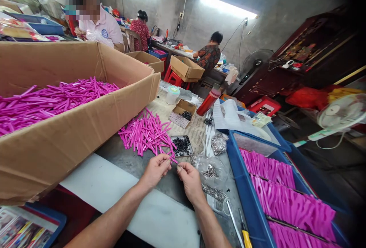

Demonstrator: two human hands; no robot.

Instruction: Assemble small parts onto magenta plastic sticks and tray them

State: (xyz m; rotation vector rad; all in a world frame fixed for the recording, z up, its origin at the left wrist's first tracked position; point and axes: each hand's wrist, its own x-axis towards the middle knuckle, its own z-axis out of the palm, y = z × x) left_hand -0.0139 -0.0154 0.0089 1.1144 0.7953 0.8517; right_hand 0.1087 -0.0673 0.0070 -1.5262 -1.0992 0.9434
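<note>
My left hand [156, 169] is closed in a pinch on a thin magenta plastic stick [173, 160], whose end points toward my other hand. Close beside it, my right hand [189, 181] has thumb and forefinger pressed together near that end; what they hold is too small to make out. Just beyond my hands lies a loose pile of magenta sticks [145, 133]. A small tray of black pin-like parts [182, 145] sits to the right of the pile. Clear plastic bags with small metal parts [211, 171] lie to the right of my right hand.
A large cardboard box [85, 126] of magenta sticks stands at left. A blue crate [243, 190] with rows of magenta pieces is at right. A yellow-handled screwdriver [245, 234], a red bottle [208, 102] and a small carton [183, 114] are around the table. Several people sit behind.
</note>
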